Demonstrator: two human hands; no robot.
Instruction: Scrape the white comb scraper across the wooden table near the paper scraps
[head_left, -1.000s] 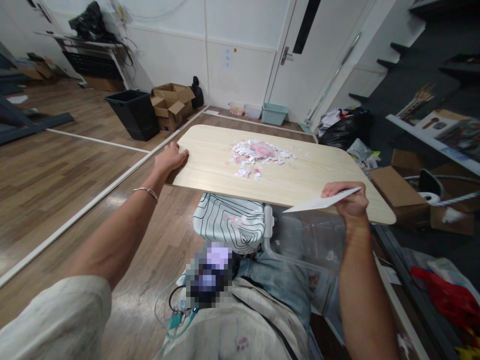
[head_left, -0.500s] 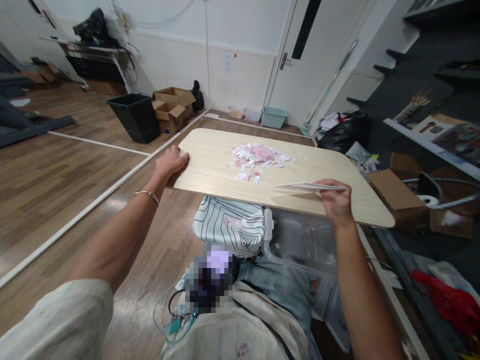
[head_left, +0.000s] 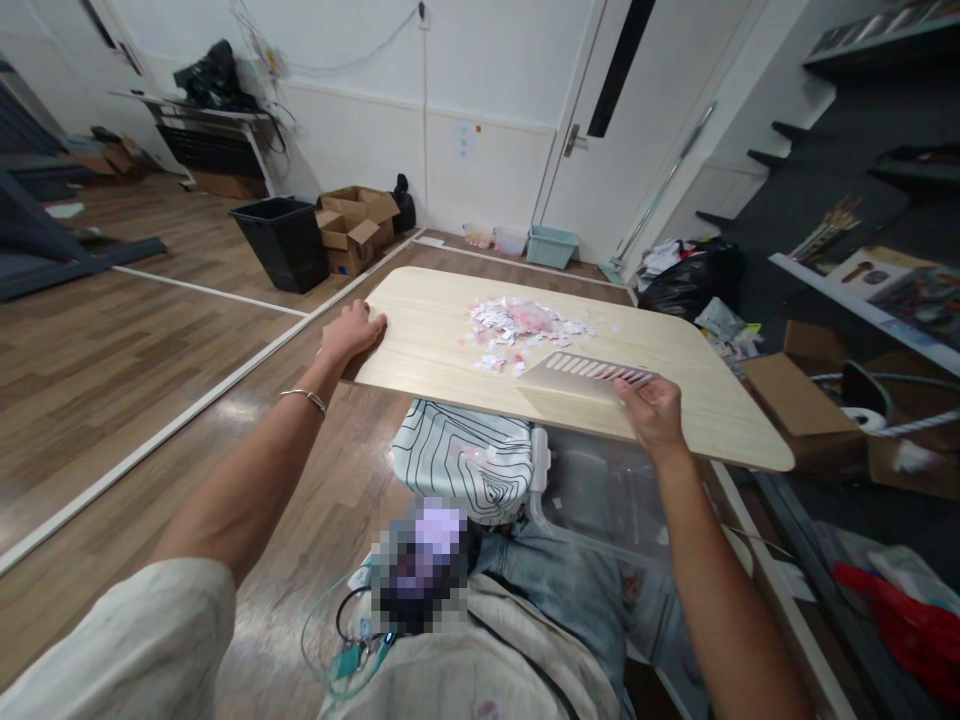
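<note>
From my end, the right hand (head_left: pixel 654 405) has its fingers pinched on a thin, pale, slotted flat sheet (head_left: pixel 574 383), just short of the loose heap of white and pink paper scraps (head_left: pixel 525 318) on the pale wood-grain, round-cornered surface (head_left: pixel 420 320). A hard push could bend the sheet or scatter scraps; a sweep toward the near edge could spill them onto the white, black-lined cushion (head_left: pixel 442 450) or into the clear plastic box (head_left: pixel 600 485). The left hand (head_left: pixel 351 332) has its fingers at the surface's left edge; I can't tell whether they grip it. If the surface tipped, the heap could slide. Beyond, I see a black plastic bin (head_left: pixel 281 243), brown cardboard boxes (head_left: pixel 349 240) and a white door (head_left: pixel 585 180).
</note>
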